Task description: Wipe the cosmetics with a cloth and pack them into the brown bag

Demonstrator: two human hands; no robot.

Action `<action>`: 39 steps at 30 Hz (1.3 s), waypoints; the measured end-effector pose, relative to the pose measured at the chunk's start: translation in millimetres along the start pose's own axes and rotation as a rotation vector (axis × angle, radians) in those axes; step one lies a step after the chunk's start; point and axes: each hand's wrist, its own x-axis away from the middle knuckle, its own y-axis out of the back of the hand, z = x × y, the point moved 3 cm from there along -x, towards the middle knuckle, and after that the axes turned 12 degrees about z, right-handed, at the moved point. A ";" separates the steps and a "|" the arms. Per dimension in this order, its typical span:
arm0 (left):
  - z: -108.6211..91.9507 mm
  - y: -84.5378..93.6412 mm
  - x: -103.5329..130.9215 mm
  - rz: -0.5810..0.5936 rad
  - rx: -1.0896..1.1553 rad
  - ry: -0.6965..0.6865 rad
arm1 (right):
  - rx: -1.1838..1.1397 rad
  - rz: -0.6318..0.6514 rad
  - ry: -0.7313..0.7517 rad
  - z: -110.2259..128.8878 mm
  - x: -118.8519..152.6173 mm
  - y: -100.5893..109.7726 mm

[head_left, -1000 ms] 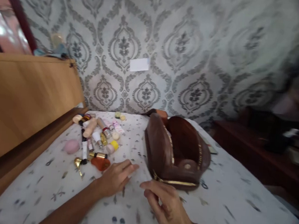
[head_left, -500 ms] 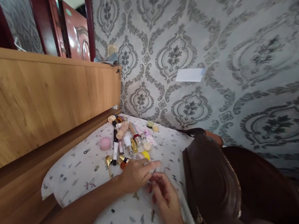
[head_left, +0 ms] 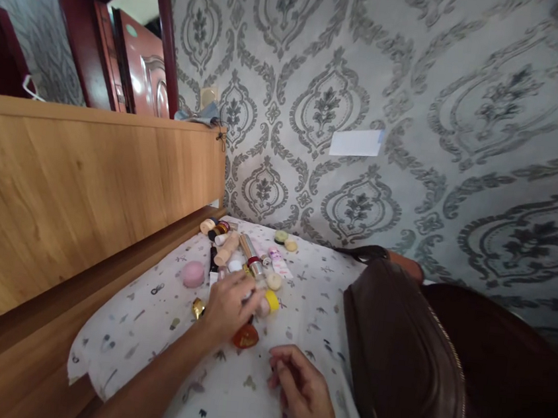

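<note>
Grey damask-patterned wallpaper point(head_left: 359, 204) rises behind a white printed sheet point(head_left: 234, 397), with a wooden panel point(head_left: 92, 183) along the sheet's left edge. The left hand point(head_left: 229, 303) reaches palm down over the cosmetics left of the sheet's middle, fingers bent; whether it grasps one cannot be told, as the hand covers what is under it. The right hand point(head_left: 304, 384) is released, its fingers loosely curled above the sheet between the cosmetics and the bag. Just below the left fingertips lies a glossy, translucent orange item point(head_left: 245, 336); beside them is a jar with a yellow lid point(head_left: 271, 301), and a shiny gold item point(head_left: 198, 307) is at the wrist side. Beyond the hand, towards the far left corner, are a beige bottle point(head_left: 227, 249), a tube with a dark red band point(head_left: 253, 257), a white-and-pink tube point(head_left: 279, 262) and a round cream-coloured piece point(head_left: 274, 281). A pink round item point(head_left: 193, 274) sits nearer the left edge, and a small green-topped jar point(head_left: 281, 236) near the far edge. At the right edge stands a dark brown leather bag point(head_left: 403, 355), smooth and softly creased, unzipped along gold teeth; its interior is too dark to read.
</note>
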 end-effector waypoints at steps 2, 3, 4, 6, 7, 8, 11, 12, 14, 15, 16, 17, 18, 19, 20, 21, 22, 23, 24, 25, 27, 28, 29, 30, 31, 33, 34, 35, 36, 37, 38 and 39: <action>18.2 14.3 -4.6 -0.021 -0.110 0.153 | 0.000 -0.011 0.001 -0.2 0.0 0.2; 29.0 22.2 -5.9 -0.025 -0.166 0.260 | 0.002 -0.014 0.005 -0.5 -0.2 0.5; 40.3 29.9 -6.3 -0.022 -0.218 0.376 | 0.004 -0.016 0.011 -0.9 -0.3 0.7; 60.3 44.0 -5.2 -0.039 -0.268 0.533 | -0.002 -0.012 0.020 -2.0 -0.7 1.1; 69.1 49.5 -4.0 -0.045 -0.282 0.594 | -0.009 -0.010 0.020 -2.7 -0.9 1.3; 76.7 53.7 -2.5 -0.047 -0.289 0.642 | -0.017 -0.007 0.019 -3.5 -1.1 1.6; 92.5 59.0 2.3 0.004 -0.312 0.759 | -0.028 -0.003 0.018 -6.3 -1.7 2.9; 95.4 59.2 3.7 0.035 -0.316 0.782 | -0.025 -0.001 0.023 -7.3 -2.1 3.4; 99.1 58.7 6.5 0.101 -0.321 0.820 | -0.015 0.015 0.039 -9.4 -2.9 4.0; 100.4 58.4 7.9 0.133 -0.323 0.836 | -0.011 0.025 0.045 -10.5 -3.2 4.2; 101.6 58.0 9.5 0.164 -0.324 0.850 | -0.008 0.033 0.048 -11.4 -3.5 4.2; 103.0 57.5 11.0 0.195 -0.325 0.860 | -0.006 0.035 0.047 -12.2 -3.7 4.2; 104.5 56.6 12.5 0.228 -0.323 0.865 | -0.007 0.032 0.045 -12.7 -3.9 4.3; 106.2 55.4 13.8 0.261 -0.320 0.867 | -0.008 0.023 0.042 -12.9 -3.9 4.4; 108.0 53.9 15.0 0.294 -0.317 0.865 | -0.011 0.018 0.039 -12.8 -3.9 4.4; 109.8 52.3 15.9 0.324 -0.312 0.861 | -0.013 0.018 0.038 -12.4 -3.8 4.1; 111.4 50.6 16.5 0.348 -0.309 0.857 | -0.015 0.022 0.039 -11.9 -3.8 3.8; 112.7 49.0 16.8 0.366 -0.305 0.853 | -0.016 0.028 0.040 -11.3 -3.8 3.5; 113.7 47.6 16.9 0.381 -0.301 0.850 | -0.015 0.030 0.037 -10.8 -3.8 3.2; 114.5 46.3 16.9 0.393 -0.295 0.847 | -0.015 0.028 0.033 -10.3 -3.8 3.1; 115.1 44.2 16.8 0.415 -0.274 0.843 | -0.013 0.020 0.021 -9.5 -3.8 2.9; 115.2 43.5 16.9 0.424 -0.259 0.841 | -0.012 0.015 0.018 -9.1 -3.7 2.8; 115.3 42.9 17.0 0.429 -0.243 0.838 | -0.012 0.013 0.019 -8.6 -3.6 2.6; 115.6 42.5 17.2 0.429 -0.227 0.839 | -0.012 0.011 0.021 -8.2 -3.5 2.3; 116.2 42.3 17.4 0.423 -0.208 0.842 | -0.013 0.009 0.022 -7.8 -3.4 2.1; 118.7 42.4 17.7 0.396 -0.159 0.852 | -0.020 0.009 0.021 -7.2 -3.2 1.8; 120.5 42.7 17.7 0.376 -0.125 0.859 | -0.023 0.009 0.020 -6.9 -3.2 1.7; 122.6 43.2 17.6 0.352 -0.082 0.865 | -0.023 0.011 0.019 -6.5 -3.1 1.7; 124.6 43.7 17.4 0.325 -0.028 0.868 | -0.020 0.013 0.021 -6.1 -3.0 1.7; 126.3 44.4 17.1 0.296 0.036 0.867 | -0.015 0.016 0.024 -5.6 -3.0 1.7; 127.4 45.0 16.8 0.266 0.112 0.861 | -0.008 0.018 0.026 -5.2 -2.8 1.6; 127.7 45.6 16.2 0.237 0.195 0.849 | -0.002 0.021 0.026 -4.8 -2.6 1.5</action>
